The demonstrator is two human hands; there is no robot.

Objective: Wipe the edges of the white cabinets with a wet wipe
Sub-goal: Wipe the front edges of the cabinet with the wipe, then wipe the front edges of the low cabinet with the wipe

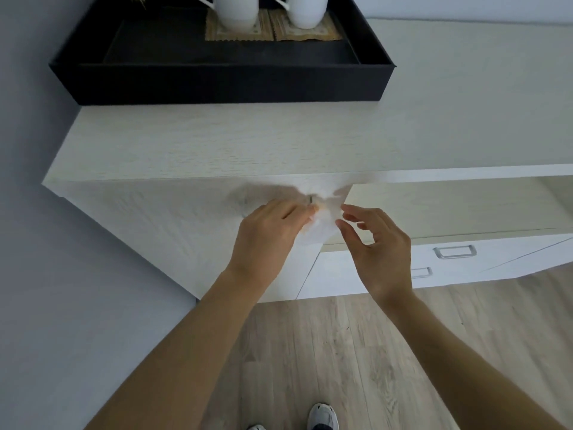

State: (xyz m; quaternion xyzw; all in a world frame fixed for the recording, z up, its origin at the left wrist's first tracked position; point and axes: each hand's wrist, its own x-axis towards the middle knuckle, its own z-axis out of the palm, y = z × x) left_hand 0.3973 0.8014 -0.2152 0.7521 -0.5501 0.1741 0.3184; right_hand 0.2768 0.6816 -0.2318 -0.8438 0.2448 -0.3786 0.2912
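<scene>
left grip [273,234] pinches wet wipe [322,228]; right grip [378,246] at its edge

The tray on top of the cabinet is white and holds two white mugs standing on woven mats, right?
Not quite: the tray is black, not white, as the head view shows. The rest stands: it sits on top of the cabinet and holds two white mugs standing on woven mats.
</scene>
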